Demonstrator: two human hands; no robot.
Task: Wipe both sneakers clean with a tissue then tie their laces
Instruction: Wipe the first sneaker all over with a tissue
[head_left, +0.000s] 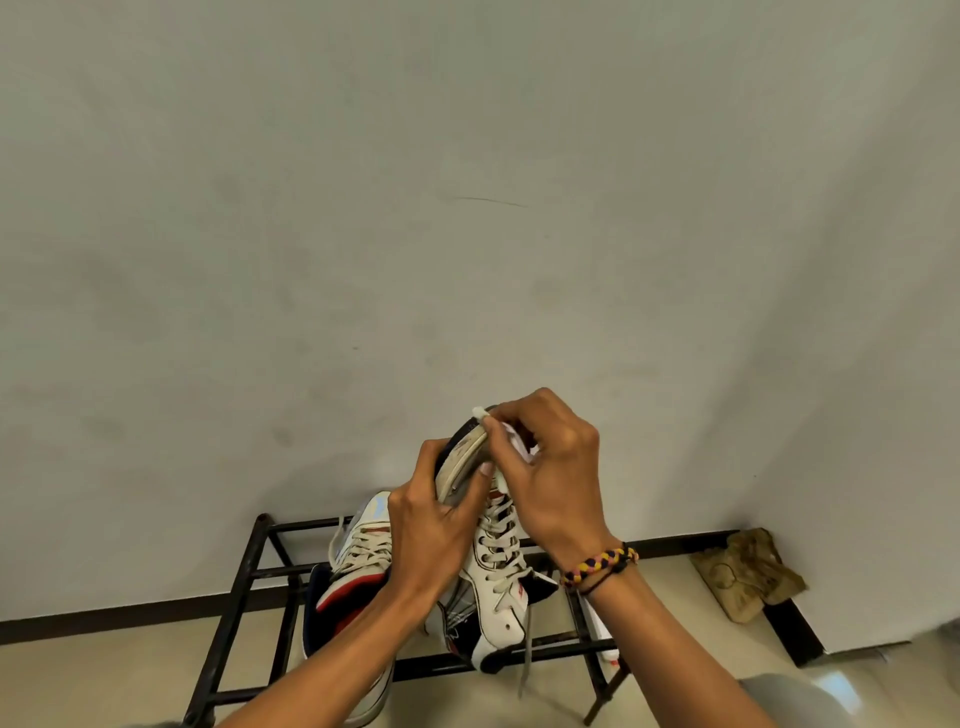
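Note:
A white sneaker (497, 577) with dark panels and loose laces is held up over the rack, toe pointing up and away. My left hand (434, 525) grips it around the sole near the toe. My right hand (545, 470) pinches a white tissue (480, 413) against the toe's rubber edge. The second sneaker (358, 553), white with a red and dark lining, rests on the black metal shoe rack (260, 558) to the left, partly hidden by my left forearm.
A plain wall fills the upper view, with a dark skirting along the tiled floor. A crumpled brown cloth (748, 574) lies in the right corner. Something white (597, 631) shows under my right wrist at the rack's right end.

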